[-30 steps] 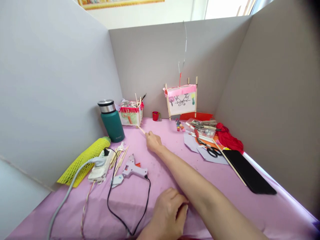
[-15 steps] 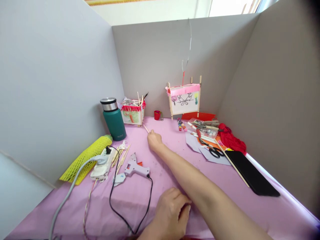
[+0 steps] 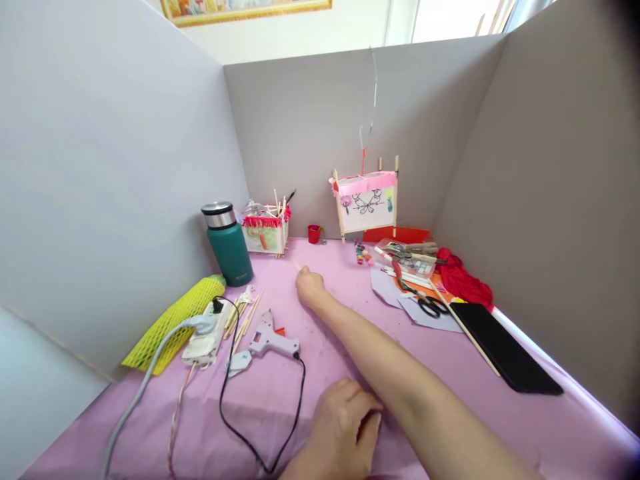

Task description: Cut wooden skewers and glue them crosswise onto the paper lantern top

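My right hand (image 3: pixel 310 287) reaches out over the middle of the pink table cover (image 3: pixel 345 293), its fingers pinched on a thin wooden stick (image 3: pixel 297 265) that points toward the small fringed paper box (image 3: pixel 264 233). The stick's tip is apart from the box. Near the front edge, my left hand (image 3: pixel 343 427) rests on the cover with its fingers curled under; whether they hold anything is hidden. A white glue gun (image 3: pixel 273 340) lies left of my right forearm, beside loose sticks (image 3: pixel 244 319).
A teal flask (image 3: pixel 229 245), yellow foam net (image 3: pixel 173 320) and power strip (image 3: pixel 205 339) sit at the left. A paper lantern frame (image 3: pixel 367 203), small red cup (image 3: pixel 314 233), scissors (image 3: pixel 429 305), red cloth (image 3: pixel 463 280) and black tablet (image 3: pixel 505 347) lie at back and right. Grey partitions enclose three sides.
My right hand has drawn back slightly from the fringed box, and less of the stick now shows beyond my fingers. My left hand has stayed put.
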Motion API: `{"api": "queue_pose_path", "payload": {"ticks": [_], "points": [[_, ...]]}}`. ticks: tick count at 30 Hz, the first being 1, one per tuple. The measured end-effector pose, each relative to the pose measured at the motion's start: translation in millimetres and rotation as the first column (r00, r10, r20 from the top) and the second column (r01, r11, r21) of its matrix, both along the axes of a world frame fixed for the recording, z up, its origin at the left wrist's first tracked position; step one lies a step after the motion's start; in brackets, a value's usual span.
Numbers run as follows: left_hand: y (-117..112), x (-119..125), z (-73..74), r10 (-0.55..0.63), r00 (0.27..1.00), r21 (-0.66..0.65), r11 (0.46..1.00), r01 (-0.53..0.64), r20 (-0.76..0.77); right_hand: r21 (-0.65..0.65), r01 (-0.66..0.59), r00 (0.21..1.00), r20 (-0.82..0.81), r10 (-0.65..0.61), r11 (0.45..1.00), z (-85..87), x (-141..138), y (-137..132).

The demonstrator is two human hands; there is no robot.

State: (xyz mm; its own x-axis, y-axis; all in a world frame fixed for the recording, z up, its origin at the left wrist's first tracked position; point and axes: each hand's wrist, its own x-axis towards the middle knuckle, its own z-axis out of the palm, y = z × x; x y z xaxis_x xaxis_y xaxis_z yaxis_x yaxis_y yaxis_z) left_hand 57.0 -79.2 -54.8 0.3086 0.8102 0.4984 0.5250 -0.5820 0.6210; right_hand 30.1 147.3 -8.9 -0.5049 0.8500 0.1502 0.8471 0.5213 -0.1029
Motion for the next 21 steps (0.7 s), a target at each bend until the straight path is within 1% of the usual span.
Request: {"api": "queue_pose_path", "payload": {"ticks": [2, 3, 7, 11, 15, 18, 21], "points": [[0.5, -0.1, 1.2, -0.008, 1.0, -0.005, 1.0, 0.008, 0.006, 0.01, -0.077, 0.997, -0.01, 0.077, 0.997, 1.2, -4.7, -2.4], [0.7, -0.1, 1.8, -0.01, 1.0, -0.008, 1.0, 0.01, 0.009, 0.016, -0.091, 0.996, -0.014, 0.091, 0.996, 1.7, -6.3, -3.3], [1.0, -0.3, 2.9, -0.01, 1.0, -0.015, 1.0, 0.01, 0.016, 0.019, -0.042, 0.999, -0.01, 0.042, 0.999, 1.9, -7.2, -5.3], [0.9, -0.3, 2.9, -0.002, 1.0, -0.002, 1.0, 0.002, 0.017, 0.007, -0.095, 0.995, -0.017, 0.095, 0.995, -0.7, -4.9, -9.1], [1.0, -0.2, 3.1, -0.008, 1.0, -0.017, 1.0, 0.009, 0.013, -0.002, -0.047, 0.999, -0.021, 0.047, 0.999, -1.7, -2.2, -12.4], [1.0, 0.2, 2.3, -0.003, 1.0, -0.008, 1.0, 0.003, 0.008, -0.012, -0.076, 0.997, -0.028, 0.076, 0.997, -1.9, -0.4, -13.7], [0.9, 0.6, 1.8, -0.003, 1.0, -0.014, 1.0, 0.003, 0.017, -0.014, -0.048, 0.998, -0.038, 0.048, 0.999, -3.0, -0.7, -14.3]]}}
